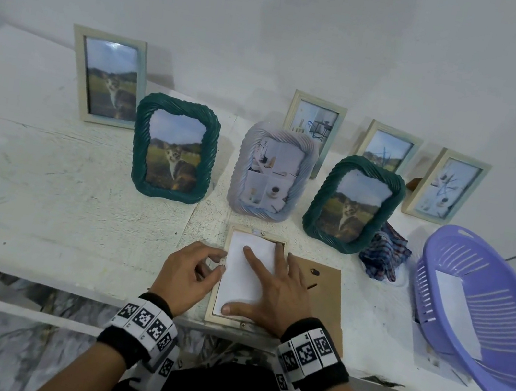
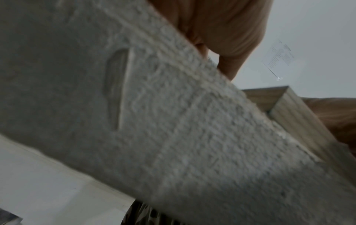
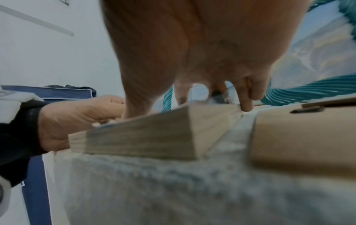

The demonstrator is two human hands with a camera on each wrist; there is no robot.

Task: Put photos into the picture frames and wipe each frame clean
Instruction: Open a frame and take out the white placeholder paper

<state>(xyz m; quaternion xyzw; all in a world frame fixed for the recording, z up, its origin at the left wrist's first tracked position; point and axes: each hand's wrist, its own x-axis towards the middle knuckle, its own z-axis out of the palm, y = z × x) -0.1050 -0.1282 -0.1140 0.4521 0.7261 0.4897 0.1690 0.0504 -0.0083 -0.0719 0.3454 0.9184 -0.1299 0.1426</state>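
7 frames [image 1: 175, 150] are standing filled along the back of the table [image 1: 45, 194], so most of the loading looks done. 1 wooden frame [image 1: 216, 316] is lying face down at the near edge, and the right hand [image 1: 272, 286] is pressing a photo [image 1: 242, 281], blank side up, into it with flat, spread fingers. The left hand [image 1: 189, 269] is curling its fingers against the frame's left rail, steadying it. Its backing [image 1: 325, 295] is lying just right, not yet refitted. The cloth [image 1: 383, 254] is waiting nearby; whether the filled frames are wiped, I cannot tell.

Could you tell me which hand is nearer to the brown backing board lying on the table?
Right. The right hand lies beside the backing board, while the left hand is across the frame.
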